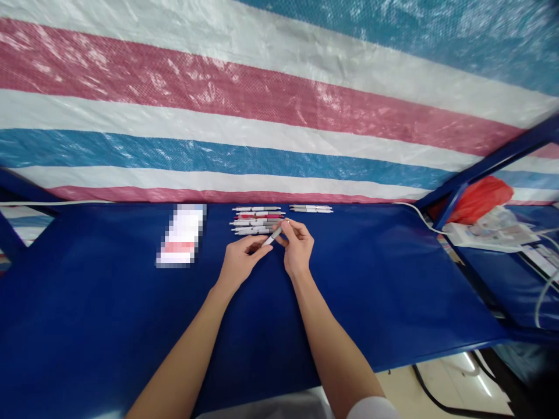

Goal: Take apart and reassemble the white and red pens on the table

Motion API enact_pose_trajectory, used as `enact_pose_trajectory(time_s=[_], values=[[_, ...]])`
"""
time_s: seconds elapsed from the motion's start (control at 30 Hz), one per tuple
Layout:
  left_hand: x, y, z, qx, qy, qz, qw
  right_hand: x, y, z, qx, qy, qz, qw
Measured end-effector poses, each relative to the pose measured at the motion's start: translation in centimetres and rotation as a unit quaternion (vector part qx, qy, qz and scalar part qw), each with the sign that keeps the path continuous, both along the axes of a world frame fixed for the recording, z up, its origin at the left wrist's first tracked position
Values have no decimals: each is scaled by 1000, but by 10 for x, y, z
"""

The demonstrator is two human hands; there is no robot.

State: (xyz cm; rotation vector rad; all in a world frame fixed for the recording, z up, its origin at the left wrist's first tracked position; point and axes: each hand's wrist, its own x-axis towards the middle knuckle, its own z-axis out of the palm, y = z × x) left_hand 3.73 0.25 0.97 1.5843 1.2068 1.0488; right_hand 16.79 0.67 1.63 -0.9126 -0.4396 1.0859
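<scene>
Between my two hands, a white pen with a grey grip (pixel 274 235) is held at a slant above the blue table (pixel 371 279). My left hand (pixel 244 256) pinches its lower left end with thumb and fingers. At the upper right end, the fingers of my right hand (pixel 297 247) close around the tip. Just beyond my hands lies a row of several white and grey pens (pixel 253 223), with a red pen (pixel 257 216) among them. A smaller group of pens (pixel 311 208) lies to the right, near the table's back edge.
A blurred white sheet or packet (pixel 182 235) lies left of the pens. Striped plastic sheeting (pixel 262 116) hangs behind the table. On the right stand a blue metal frame (pixel 484 163), a red plastic bag (pixel 483 198) and a white cable (pixel 421 215).
</scene>
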Motion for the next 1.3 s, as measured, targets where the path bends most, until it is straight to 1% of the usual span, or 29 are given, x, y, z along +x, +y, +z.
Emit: enact_pose_trajectory(time_s=[0.07,0.13,0.17,0.27,0.37,0.47,0.57,0.7,0.77,0.83,0.93,1.1,1.17,1.3], values=[[0,-1,-3,33,18,12,999,1,1,0,-11,-3,-3,1000],[0,-1,-3,36,29,13,999,2,2,0,-23,0,2,1000],[-1,-1,-2,27,29,6,999,2,2,0,-27,5,9,1000],[-3,0,1,-13,29,-42,999,2,2,0,-26,29,30,999],[-5,1,4,-12,44,-64,997,3,2,1,-14,46,42,998],[-5,2,3,6,56,-49,997,3,1,0,-2,29,48,998],[-3,1,0,30,51,-19,998,3,1,0,9,4,39,999],[1,0,-2,90,42,24,995,2,1,-1,10,-10,16,1000],[2,-2,-3,112,54,33,992,2,2,-1,3,-9,8,1000],[2,-2,-2,120,67,32,990,3,2,-1,-5,-6,7,1000],[0,-3,1,95,62,15,993,4,1,0,-12,4,22,1000],[-5,-2,3,6,26,-60,998,9,-1,0,2,33,84,996],[-4,-1,0,6,28,-54,998,10,-1,0,3,32,91,995],[0,0,-6,55,19,-5,998,8,-1,-1,6,-1,67,998]])
